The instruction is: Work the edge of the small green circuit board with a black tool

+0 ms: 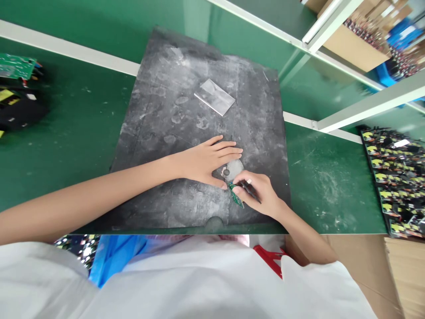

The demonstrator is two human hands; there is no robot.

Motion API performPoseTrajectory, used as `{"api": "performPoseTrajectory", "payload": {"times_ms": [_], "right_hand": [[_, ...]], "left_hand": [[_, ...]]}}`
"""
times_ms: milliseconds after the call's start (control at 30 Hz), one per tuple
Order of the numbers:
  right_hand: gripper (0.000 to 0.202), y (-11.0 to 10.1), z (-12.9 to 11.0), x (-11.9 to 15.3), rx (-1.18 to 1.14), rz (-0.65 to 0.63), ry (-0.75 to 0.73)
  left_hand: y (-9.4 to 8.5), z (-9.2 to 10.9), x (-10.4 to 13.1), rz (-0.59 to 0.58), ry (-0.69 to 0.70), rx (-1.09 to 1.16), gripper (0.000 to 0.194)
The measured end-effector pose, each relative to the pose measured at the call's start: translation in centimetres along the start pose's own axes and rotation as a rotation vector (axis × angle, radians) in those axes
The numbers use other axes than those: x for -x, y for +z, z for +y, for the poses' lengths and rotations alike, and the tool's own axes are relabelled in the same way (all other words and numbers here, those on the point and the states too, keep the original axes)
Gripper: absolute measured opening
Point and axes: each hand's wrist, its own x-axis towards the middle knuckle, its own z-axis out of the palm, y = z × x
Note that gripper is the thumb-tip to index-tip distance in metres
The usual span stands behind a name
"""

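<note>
My left hand (207,160) lies palm down over the black mat (156,128), its fingers stretched out to the right. Pinched in my right hand (260,190) is a small green circuit board (237,200), tilted with its lower end over the mat. Dark parts on the board show between and below the fingers. A round grey metal disc (235,168) with a dark hole near its left edge lies between the two hands, partly covered by them. The left thumb is close to the board's upper end; whether it touches, I cannot tell.
A folded silvery sheet (216,97) lies farther back on the mat. On the green table (83,133), assembled boards (20,66) stand at the left and a tray of many boards (395,181) at the right. White frame bars (375,104) cross the right side.
</note>
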Motion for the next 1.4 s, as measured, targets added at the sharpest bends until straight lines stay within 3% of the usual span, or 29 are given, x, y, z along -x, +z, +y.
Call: {"api": "performPoseTrajectory", "payload": {"times_ms": [767, 1400], "right_hand": [[0.012, -0.04, -0.22, 0.16, -0.021, -0.03, 0.067], [0.012, -0.02, -0.1, 0.04, -0.007, -0.008, 0.026]], "left_hand": [[-0.01, -0.02, 0.05, 0.011, 0.011, -0.001, 0.087], [0.04, 0.11, -0.01, 0.015, 0.014, -0.027, 0.086]]}}
